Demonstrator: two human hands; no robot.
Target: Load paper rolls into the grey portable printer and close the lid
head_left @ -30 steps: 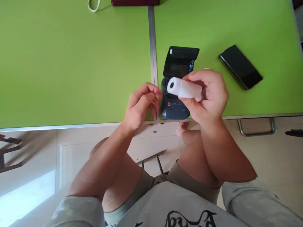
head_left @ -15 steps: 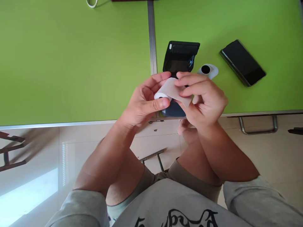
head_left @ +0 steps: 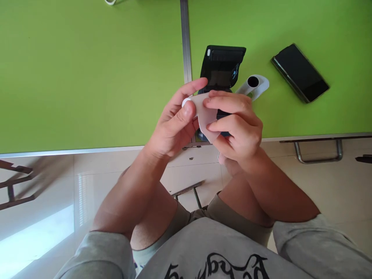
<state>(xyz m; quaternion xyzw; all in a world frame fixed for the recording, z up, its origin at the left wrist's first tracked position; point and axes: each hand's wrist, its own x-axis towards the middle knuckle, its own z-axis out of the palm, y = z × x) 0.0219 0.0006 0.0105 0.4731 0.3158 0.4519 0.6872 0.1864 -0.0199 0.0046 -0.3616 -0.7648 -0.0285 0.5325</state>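
A small white paper roll (head_left: 200, 105) is between my two hands, held above the table's front edge. My left hand (head_left: 177, 122) grips the roll's left end, thumb across it and index finger stretched out. On the loose flap of paper, the fingers of my right hand (head_left: 236, 120) are closed, pinching its right side. Under the hands stands a dark device like a receipt printer, its black lid (head_left: 222, 66) raised; my hands hide most of its body. Just behind my right hand lies a second white paper roll (head_left: 247, 84) with a dark core and a loose end.
A black smartphone (head_left: 300, 73) lies at the right of the green table (head_left: 87, 77). A metal strip (head_left: 186, 46) divides the tabletop. Part of a white ring-shaped thing (head_left: 110, 2) shows at the top edge. A metal handle (head_left: 319, 159) juts out below the table's front edge.
The paper roll has turned and shifted slightly left in my left hand. My right hand has moved left with the flap, which now hangs lower and more to the left.
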